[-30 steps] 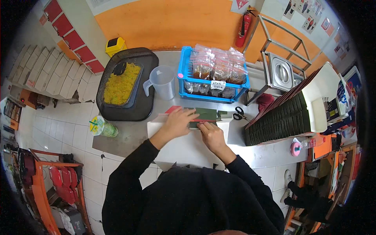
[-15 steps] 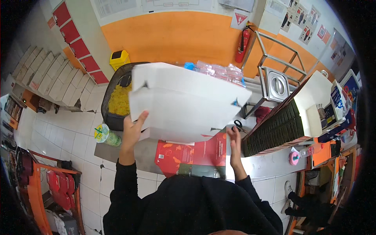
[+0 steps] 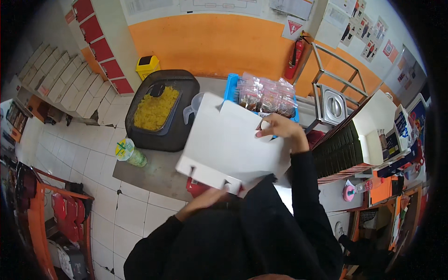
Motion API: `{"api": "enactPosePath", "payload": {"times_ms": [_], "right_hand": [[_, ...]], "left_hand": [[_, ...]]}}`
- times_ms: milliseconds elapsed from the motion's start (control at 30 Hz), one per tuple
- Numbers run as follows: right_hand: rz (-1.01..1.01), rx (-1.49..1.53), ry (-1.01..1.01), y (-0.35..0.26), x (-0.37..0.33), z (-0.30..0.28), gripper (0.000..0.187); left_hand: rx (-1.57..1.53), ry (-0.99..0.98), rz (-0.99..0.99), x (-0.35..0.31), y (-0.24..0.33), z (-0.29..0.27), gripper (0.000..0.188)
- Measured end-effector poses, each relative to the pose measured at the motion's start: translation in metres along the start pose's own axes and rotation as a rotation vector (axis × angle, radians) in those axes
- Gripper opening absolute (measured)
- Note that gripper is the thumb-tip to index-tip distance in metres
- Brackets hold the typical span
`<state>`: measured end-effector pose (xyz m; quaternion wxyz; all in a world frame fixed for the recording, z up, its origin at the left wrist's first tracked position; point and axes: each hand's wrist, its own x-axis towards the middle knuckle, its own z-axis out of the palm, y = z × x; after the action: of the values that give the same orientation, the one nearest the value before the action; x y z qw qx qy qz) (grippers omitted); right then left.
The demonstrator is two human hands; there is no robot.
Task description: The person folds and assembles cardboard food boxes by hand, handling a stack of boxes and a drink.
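A flat white cardboard box blank (image 3: 238,142) with slots and tabs along its edges lies tilted between my hands, above the table. My right hand (image 3: 284,130) reaches across to its far right part, with fingers and thumb closed on the edge near a slot. Low at the near edge, my left hand (image 3: 207,199) has its fingers closed at the tabbed flap; some fingertips are hidden or blurred. Beneath the blank, a bit of a red printed carton (image 3: 196,187) shows on the table; the blank hides the rest.
Yellow rice in a black-lined tray (image 3: 133,133) stands left, beside a clear jug (image 3: 189,114). A blue crate (image 3: 231,88) holds several plastic sachets. A lidded drink cup (image 3: 133,154) is at the table's left edge. Stacked folded cartons (image 3: 338,154) rise at right.
The blank has turned and moved rightward and nearer, uncovering the rice tray, jug and crate. My right hand has gone to its far edge, my left from its left side to the near flap.
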<state>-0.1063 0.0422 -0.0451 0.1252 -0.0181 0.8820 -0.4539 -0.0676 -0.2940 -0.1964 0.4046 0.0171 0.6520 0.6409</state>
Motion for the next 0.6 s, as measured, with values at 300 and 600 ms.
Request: {"api": "enactPosePath", "payload": {"times_ms": [300,600], "right_hand": [[0.055,-0.251,-0.514,0.027,0.054,0.07,0.036],[-0.169,-0.715,0.232,0.074,0.019,0.129,0.02]], "left_hand": [[1.175,0.291,1.289,0.036,0.131,-0.018,0.037],[1.429,-0.026,0.65,0.079,0.077,0.011,0.024]]}}
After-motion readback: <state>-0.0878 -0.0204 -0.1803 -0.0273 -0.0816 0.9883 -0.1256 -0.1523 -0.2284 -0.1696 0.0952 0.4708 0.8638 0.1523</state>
